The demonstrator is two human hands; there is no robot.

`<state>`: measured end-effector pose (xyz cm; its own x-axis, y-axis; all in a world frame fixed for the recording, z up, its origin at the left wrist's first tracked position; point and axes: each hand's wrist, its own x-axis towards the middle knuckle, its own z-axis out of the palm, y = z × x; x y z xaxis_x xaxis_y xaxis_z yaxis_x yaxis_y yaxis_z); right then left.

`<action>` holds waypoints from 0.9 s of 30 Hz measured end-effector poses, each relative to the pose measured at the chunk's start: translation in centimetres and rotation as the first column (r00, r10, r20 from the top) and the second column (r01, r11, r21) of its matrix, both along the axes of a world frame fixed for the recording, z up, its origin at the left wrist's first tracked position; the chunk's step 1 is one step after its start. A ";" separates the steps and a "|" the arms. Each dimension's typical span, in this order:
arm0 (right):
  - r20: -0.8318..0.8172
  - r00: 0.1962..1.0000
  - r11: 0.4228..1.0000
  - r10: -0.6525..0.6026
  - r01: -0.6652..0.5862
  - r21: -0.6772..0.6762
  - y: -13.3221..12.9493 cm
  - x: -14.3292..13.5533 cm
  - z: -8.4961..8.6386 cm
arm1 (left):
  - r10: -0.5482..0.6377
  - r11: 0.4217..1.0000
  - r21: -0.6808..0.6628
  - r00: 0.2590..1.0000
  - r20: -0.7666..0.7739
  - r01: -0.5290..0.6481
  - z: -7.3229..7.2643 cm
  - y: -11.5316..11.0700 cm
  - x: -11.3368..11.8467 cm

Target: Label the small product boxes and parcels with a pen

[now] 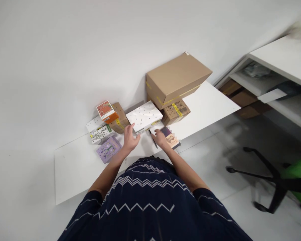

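Note:
A white patterned box (144, 115) lies on the white table in front of me. My left hand (130, 138) is at its near left corner, thumb and fingers apart and nothing held. By the box's near right side is my right hand (160, 138), its fingers a little bent and spread. A dark pen (154, 142) lies just left of that hand, close to the thumb; I cannot tell whether they touch. Partly behind the right hand, a dark book (175, 144) with a portrait on its cover rests near the table edge.
Left of the white box are a brown carton (119, 112), an orange box (106, 111), a "Super Meat" box (100, 134) and a purple box (109, 149). A large carton (178, 78) sits on a smaller carton (177, 112). A shelf unit (278, 50) and a chair (273, 180) stand right.

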<state>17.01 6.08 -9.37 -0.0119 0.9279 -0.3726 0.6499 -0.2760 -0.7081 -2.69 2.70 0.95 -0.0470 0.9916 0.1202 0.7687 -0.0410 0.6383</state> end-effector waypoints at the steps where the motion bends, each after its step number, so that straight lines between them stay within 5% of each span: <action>1: 0.113 0.990 0.995 0.085 -0.078 -0.060 -0.3 -0.5 -0.2 | -0.010 0.999 -0.035 0.999 -0.051 0.008 0.6 0.6 -0.1; 4: 0.228 0.946 0.967 0.232 -0.198 -0.162 -1.0 -1.1 -0.6 | -0.018 0.983 -0.181 0.990 -0.139 -0.008 1.5 2.1 -0.7; 8: 0.187 0.966 0.981 0.176 -0.157 -0.111 -1.1 0.6 -0.5 | 0.063 0.981 -0.174 0.990 -0.123 -0.084 0.9 3.8 -2.4; 11: 0.019 0.997 0.992 -0.076 0.073 0.101 -0.6 2.5 0.1 | 0.098 0.987 -0.120 0.992 -0.085 -0.107 -0.1 4.6 -3.6; 13: -0.137 0.962 0.932 -0.238 0.266 0.245 0.1 3.5 0.8 | 0.105 0.986 -0.127 0.993 -0.058 -0.111 -0.5 5.0 -4.0; 16: -0.287 0.902 0.850 -0.323 0.410 0.330 2.1 3.7 2.3 | 0.118 0.975 -0.190 0.993 -0.017 -0.119 -1.0 5.2 -4.0; 21: -0.369 0.887 0.882 -0.278 0.388 0.268 4.5 2.7 3.9 | 0.166 0.938 -0.326 0.980 0.114 -0.121 -1.5 4.9 -3.4; 27: -0.411 0.845 0.879 -0.342 0.442 0.176 2.0 4.0 3.4 | 0.177 0.960 -0.262 0.934 0.311 -0.094 -2.0 2.3 -2.0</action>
<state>21.05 8.06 -6.01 0.2881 0.9433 -0.1647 0.2141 -0.2311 -0.9491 -4.66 5.00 -1.09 -0.1789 0.9699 -0.1649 0.5017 0.2341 0.8328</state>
